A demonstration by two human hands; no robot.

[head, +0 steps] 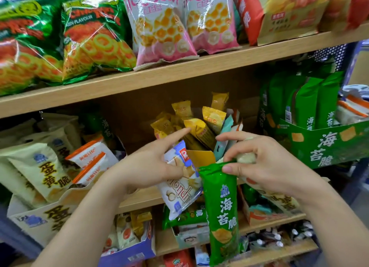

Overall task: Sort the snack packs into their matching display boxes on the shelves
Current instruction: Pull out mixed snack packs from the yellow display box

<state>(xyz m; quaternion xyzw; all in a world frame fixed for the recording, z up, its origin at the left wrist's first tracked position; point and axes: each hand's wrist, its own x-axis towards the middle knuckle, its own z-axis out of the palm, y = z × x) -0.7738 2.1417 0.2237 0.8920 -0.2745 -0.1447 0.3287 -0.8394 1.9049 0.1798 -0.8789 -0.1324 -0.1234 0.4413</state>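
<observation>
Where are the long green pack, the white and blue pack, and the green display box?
long green pack (222, 209), head view, middle of its front.
white and blue pack (180, 195), head view, lower front.
green display box (329, 147), head view, front wall.

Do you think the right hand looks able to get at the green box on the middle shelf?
Probably yes: the green box sits right of the right hand with nothing between them, though that hand holds a green pack.
</observation>
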